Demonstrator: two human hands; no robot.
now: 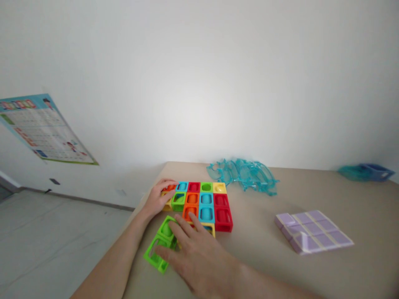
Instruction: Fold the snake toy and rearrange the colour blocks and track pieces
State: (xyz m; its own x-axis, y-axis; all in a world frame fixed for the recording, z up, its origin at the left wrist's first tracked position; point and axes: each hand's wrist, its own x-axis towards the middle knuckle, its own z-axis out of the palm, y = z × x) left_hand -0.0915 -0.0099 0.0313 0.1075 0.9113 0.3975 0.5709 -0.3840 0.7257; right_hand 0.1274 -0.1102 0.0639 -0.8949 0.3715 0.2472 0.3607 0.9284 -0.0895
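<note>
Several coloured hollow blocks [206,199] in red, blue, orange, green and yellow lie side by side in rows on the table. My left hand [158,197] rests at the left end of the rows, its fingers apart on the orange and yellow blocks. Two joined green blocks [160,245] lie tilted at the near left, apart from the back rows. My right hand [196,253] is spread over their right side and the nearest yellow block, fingertips touching the green pair. Its palm hides part of the front blocks.
Teal transparent pieces [245,174] lie near the wall. A purple gridded block [314,232] is on the right of the table [255,257]. A blue container [377,172] stands at the far right. A poster [46,131] hangs on the left wall.
</note>
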